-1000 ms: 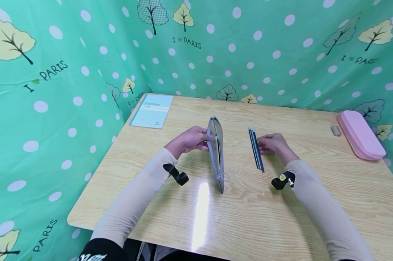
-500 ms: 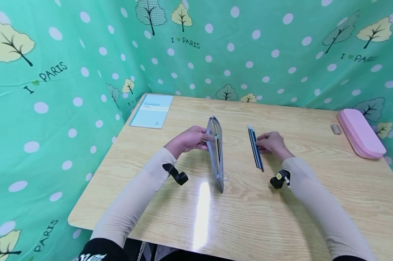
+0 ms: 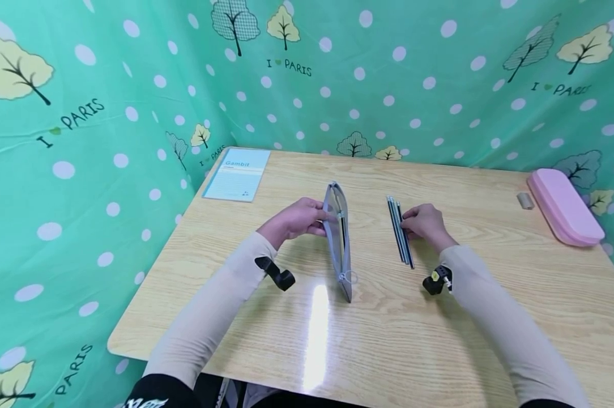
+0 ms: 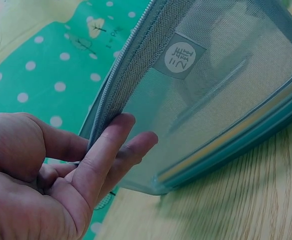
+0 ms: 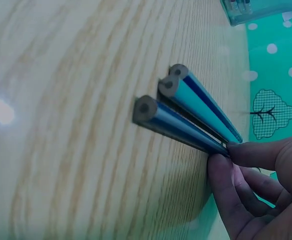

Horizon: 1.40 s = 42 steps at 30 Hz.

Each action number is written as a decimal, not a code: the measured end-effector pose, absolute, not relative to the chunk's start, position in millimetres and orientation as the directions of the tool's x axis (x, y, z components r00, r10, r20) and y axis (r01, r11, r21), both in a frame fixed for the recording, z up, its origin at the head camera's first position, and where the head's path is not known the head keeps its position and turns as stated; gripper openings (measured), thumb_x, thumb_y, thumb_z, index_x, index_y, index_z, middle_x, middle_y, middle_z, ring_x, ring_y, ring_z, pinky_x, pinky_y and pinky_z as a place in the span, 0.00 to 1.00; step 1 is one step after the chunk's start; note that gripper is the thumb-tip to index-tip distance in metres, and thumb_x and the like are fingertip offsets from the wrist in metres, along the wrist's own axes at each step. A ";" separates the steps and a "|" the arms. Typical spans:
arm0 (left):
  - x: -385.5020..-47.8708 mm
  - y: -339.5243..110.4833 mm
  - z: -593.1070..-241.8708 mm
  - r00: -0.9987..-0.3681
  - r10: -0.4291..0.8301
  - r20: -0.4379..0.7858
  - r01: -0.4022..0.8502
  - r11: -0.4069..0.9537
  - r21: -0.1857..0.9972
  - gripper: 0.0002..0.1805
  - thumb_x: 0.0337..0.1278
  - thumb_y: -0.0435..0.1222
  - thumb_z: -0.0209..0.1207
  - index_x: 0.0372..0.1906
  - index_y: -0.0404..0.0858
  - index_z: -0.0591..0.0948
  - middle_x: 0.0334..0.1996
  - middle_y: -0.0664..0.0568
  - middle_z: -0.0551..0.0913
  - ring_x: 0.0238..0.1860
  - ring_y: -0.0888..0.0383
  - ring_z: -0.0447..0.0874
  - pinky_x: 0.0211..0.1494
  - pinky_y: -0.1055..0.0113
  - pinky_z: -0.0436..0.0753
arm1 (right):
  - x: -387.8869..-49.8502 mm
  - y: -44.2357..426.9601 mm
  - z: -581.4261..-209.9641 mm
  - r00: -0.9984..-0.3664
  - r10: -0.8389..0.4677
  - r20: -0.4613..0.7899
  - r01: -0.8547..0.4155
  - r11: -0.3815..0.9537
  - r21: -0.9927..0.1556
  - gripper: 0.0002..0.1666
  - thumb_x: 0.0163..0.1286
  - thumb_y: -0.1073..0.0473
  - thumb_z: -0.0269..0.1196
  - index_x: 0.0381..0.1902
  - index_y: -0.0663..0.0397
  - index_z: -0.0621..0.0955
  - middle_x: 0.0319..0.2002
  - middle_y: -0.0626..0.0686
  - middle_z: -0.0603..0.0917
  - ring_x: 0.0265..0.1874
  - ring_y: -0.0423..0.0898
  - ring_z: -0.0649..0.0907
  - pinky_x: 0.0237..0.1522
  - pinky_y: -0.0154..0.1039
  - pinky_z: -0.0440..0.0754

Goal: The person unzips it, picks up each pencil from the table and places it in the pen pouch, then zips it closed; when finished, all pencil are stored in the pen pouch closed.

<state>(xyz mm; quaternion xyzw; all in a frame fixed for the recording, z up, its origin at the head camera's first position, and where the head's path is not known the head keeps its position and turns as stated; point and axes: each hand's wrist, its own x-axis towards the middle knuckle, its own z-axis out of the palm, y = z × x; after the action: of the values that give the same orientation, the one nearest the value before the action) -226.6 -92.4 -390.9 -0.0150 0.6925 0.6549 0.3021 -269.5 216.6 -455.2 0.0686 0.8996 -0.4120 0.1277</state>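
Observation:
My left hand (image 3: 299,218) grips the near-left side of a grey mesh zip pouch (image 3: 332,241), thumb and fingers on its zipped edge. The pouch stands on edge with its mouth parted; a long thin item shows inside. In the left wrist view, the mesh (image 4: 211,110) carries a round white label, and stick-like things lie along its bottom. To the right, three pencils lie side by side on the table. My right hand (image 3: 425,222) pinches the rightmost one, a dark blue pencil (image 5: 183,126), by thumb and finger. Beside it are a light teal pencil (image 5: 198,105) and another dark blue one.
A light blue notebook (image 3: 238,174) lies at the table's back left. At the right stand a pink pencil case (image 3: 564,207) and a small grey eraser (image 3: 525,201). A green patterned curtain (image 3: 363,79) hangs behind and along the left of the wooden table (image 3: 388,340).
My right hand has moved slightly left to the pencils and now pinches the rightmost one, which sits a little apart from the others. The left hand keeps its hold on the pouch.

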 end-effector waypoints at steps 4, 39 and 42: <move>-225.8 -90.6 -390.8 -0.817 0.383 -0.432 -0.414 0.132 0.900 0.20 0.76 0.26 0.52 0.66 0.21 0.74 0.45 0.37 0.86 0.33 0.57 0.89 0.38 0.72 0.91 | -269.1 216.5 -455.2 -0.960 0.028 -0.278 0.224 0.672 -0.706 0.20 0.71 0.66 0.63 0.57 0.73 0.81 0.47 0.68 0.86 0.25 0.39 0.84 0.30 0.32 0.90; -218.0 -87.2 -408.0 -0.846 0.406 -0.346 -0.359 0.047 0.932 0.21 0.78 0.28 0.49 0.68 0.23 0.73 0.54 0.32 0.82 0.38 0.56 0.88 0.41 0.73 0.91 | -257.0 226.5 -436.4 -0.925 0.026 -0.380 0.366 0.338 -0.867 0.29 0.73 0.65 0.61 0.69 0.72 0.71 0.40 0.49 0.81 0.30 0.35 0.83 0.37 0.30 0.91; -217.1 -87.3 -409.9 -0.850 0.406 -0.335 -0.349 0.042 0.936 0.21 0.79 0.29 0.48 0.69 0.24 0.73 0.56 0.30 0.82 0.39 0.56 0.88 0.42 0.72 0.91 | -253.2 227.1 -430.8 -0.930 0.020 -0.368 0.355 0.310 -0.882 0.30 0.75 0.64 0.60 0.70 0.72 0.70 0.42 0.48 0.80 0.31 0.34 0.83 0.37 0.29 0.90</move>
<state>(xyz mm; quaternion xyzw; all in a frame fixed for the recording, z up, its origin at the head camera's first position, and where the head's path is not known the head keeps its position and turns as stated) -217.1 -87.3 -409.9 0.0214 0.6680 0.6919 0.2731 -253.2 227.1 -430.8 0.1177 0.7961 -0.5754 0.1458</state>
